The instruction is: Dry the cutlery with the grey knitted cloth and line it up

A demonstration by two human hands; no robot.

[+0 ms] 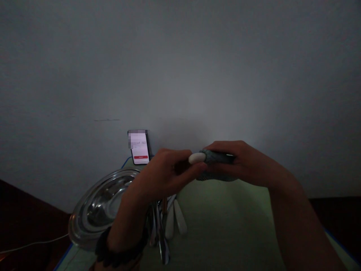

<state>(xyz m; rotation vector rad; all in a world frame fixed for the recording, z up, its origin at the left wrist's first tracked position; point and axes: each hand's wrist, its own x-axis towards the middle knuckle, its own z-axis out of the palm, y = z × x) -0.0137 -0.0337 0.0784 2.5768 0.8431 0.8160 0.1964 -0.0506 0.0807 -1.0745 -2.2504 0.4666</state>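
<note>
Both my hands are raised over the green table, close together. My left hand (166, 169) pinches the rounded white end of a utensil (196, 158), which looks like a handle. The rest of that utensil is hidden, so its kind cannot be made out. Folded around it is a grey-green cloth (217, 175), gripped by my right hand (239, 158). Below my left wrist lies a bunch of cutlery, with metal pieces (162, 241) and white handles (179, 217) side by side.
A shiny metal bowl (76, 227) stands at the left, partly behind my left arm. Leaning on the grey wall (214, 75) is a lit phone (140, 146). The green table (222, 226) has a blue edge, and a white cable (36, 242) runs in from the left.
</note>
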